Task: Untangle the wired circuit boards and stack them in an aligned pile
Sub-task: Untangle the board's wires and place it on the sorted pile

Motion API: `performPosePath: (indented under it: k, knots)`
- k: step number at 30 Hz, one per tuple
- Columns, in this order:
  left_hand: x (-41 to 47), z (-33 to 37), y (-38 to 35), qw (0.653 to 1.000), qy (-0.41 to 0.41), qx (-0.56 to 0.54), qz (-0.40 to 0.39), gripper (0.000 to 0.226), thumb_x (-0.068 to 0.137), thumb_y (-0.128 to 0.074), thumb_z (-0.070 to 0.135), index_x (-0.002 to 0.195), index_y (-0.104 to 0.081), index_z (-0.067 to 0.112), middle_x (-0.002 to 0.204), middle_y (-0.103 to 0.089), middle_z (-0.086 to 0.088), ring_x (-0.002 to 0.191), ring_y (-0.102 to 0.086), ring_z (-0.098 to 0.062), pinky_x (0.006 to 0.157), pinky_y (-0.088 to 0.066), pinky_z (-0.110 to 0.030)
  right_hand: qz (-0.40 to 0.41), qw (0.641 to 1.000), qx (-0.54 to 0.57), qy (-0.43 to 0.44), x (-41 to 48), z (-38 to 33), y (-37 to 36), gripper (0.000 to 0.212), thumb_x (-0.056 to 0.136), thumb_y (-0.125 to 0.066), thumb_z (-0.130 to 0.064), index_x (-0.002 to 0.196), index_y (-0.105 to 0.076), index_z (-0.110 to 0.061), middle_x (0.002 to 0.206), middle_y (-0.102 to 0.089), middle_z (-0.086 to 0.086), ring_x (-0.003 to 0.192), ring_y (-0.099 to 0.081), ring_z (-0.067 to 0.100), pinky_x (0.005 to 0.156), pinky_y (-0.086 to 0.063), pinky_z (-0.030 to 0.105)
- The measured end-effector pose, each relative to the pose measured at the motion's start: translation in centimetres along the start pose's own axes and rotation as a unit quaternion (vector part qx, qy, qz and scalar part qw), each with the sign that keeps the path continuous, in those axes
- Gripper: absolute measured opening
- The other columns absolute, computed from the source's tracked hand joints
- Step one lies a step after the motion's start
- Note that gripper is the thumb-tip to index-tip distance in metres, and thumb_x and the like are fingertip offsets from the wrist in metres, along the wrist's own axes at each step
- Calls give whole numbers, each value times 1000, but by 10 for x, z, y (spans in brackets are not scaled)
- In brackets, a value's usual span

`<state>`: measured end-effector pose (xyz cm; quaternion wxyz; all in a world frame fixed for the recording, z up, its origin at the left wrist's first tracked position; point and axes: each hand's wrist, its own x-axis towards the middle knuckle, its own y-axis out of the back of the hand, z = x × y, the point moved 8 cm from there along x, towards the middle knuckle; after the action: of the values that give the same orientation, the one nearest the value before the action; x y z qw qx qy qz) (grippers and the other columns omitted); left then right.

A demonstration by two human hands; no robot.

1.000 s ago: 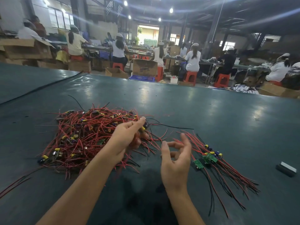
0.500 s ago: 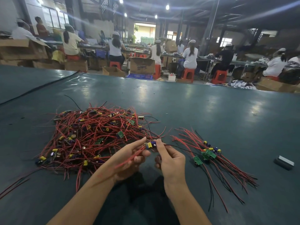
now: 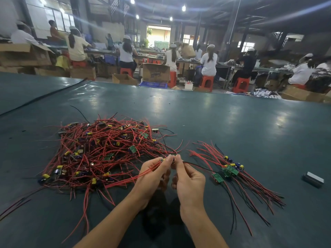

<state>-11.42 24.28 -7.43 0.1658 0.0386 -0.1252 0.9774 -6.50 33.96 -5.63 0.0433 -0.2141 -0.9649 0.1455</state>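
A big tangled heap of small green circuit boards with red wires (image 3: 100, 154) lies on the dark green table (image 3: 232, 126), left of centre. To the right sits a smaller sorted pile of boards (image 3: 227, 171), their red and black wires fanned toward the near right. Between the two, my left hand (image 3: 154, 174) and my right hand (image 3: 188, 179) pinch one small wired board (image 3: 171, 161) at the fingertips. Its red wires trail down-left past my left palm, and a black wire runs right from my right hand. The board itself is mostly hidden by my fingers.
A small grey block (image 3: 313, 179) lies on the table at the far right. A black cable (image 3: 44, 96) crosses the table's far left. Beyond the far edge, several people sit on red stools (image 3: 206, 83) at benches among cardboard boxes (image 3: 155, 72).
My left hand pulled one board out of the heap toward the middle. My right hand, empty a second ago, came in and took hold of it too; both now pinch it together.
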Motion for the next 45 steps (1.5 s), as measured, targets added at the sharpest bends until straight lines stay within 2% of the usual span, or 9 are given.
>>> performPosePath:
  k: [3, 6, 9, 12, 16, 22, 27, 33, 45]
  knots:
    - [1, 1, 7, 999, -20, 0, 33, 59, 67, -76, 65, 71, -61, 8, 72, -57, -14, 68, -58, -27, 62, -52, -33, -21, 1000, -11, -1, -1, 1, -4, 29, 93, -63, -30, 69, -80, -29, 58, -69, -7, 54, -65, 3, 51, -50, 15]
    - [1, 3, 11, 998, -39, 4, 47, 66, 71, -73, 60, 74, -56, -4, 76, -58, -16, 72, -57, -30, 68, -51, -39, -44, 998, -32, 9, -2, 2, -8, 28, 92, -62, -32, 72, -80, -28, 68, -74, -1, 64, -71, 11, 60, -58, 22]
    - [4, 0, 16, 997, -29, 5, 75, 42, 69, -73, 54, 64, -63, 13, 68, -60, -7, 67, -60, -21, 64, -51, -33, -55, 996, -57, 29, -4, 2, -11, 31, 95, -60, -29, 72, -80, -32, 73, -75, -1, 72, -72, 11, 65, -59, 24]
    - [6, -2, 16, 997, -34, 8, 74, 31, 75, -72, 40, 54, -61, 20, 61, -61, -1, 61, -61, -13, 58, -50, -27, -34, 998, -42, -17, -1, 7, -7, 31, 95, -61, -30, 69, -79, -28, 71, -75, 1, 68, -71, 13, 66, -61, 33]
    - [6, -5, 16, 997, -40, 21, 69, 40, 87, -70, 24, 50, -56, 21, 58, -59, -3, 57, -61, -15, 52, -49, -24, -10, 995, 9, -102, 5, 15, 1, 30, 94, -64, -24, 69, -80, -19, 68, -74, 5, 58, -70, 14, 50, -54, 25]
    - [6, 0, 14, 996, -53, 34, 68, 49, 93, -62, 14, 46, -52, 21, 45, -45, 0, 37, -40, -11, 40, -33, -21, 37, 987, 35, -151, 18, 20, 18, 28, 93, -64, -26, 70, -81, -19, 64, -69, -7, 50, -59, 7, 43, -43, 21]
    - [6, 8, 17, 994, -71, 40, 70, 47, 92, -63, 13, 46, -53, 20, 45, -45, -3, 38, -40, -13, 40, -35, -22, 66, 984, 28, -164, 28, 17, 36, 26, 93, -64, -30, 76, -80, -19, 69, -70, -15, 66, -51, 8, 44, -41, 20]
    - [4, 10, 19, 995, -65, 43, 67, 49, 92, -62, 14, 45, -49, 20, 45, -44, -2, 38, -40, -13, 41, -35, -23, 89, 982, 101, -134, 37, 9, 50, 7, 91, -67, -14, 86, -72, -13, 70, -74, -2, 59, -67, 6, 42, -49, 21]
    - [4, 11, 13, 996, -60, 54, 40, 38, 81, -65, 31, 45, -53, 24, 44, -44, 2, 38, -38, -11, 40, -34, -21, 120, 978, 158, -66, 38, 4, 53, 9, 97, -60, -12, 102, -68, -9, 66, -73, 11, 50, -68, 17, 46, -55, 27]
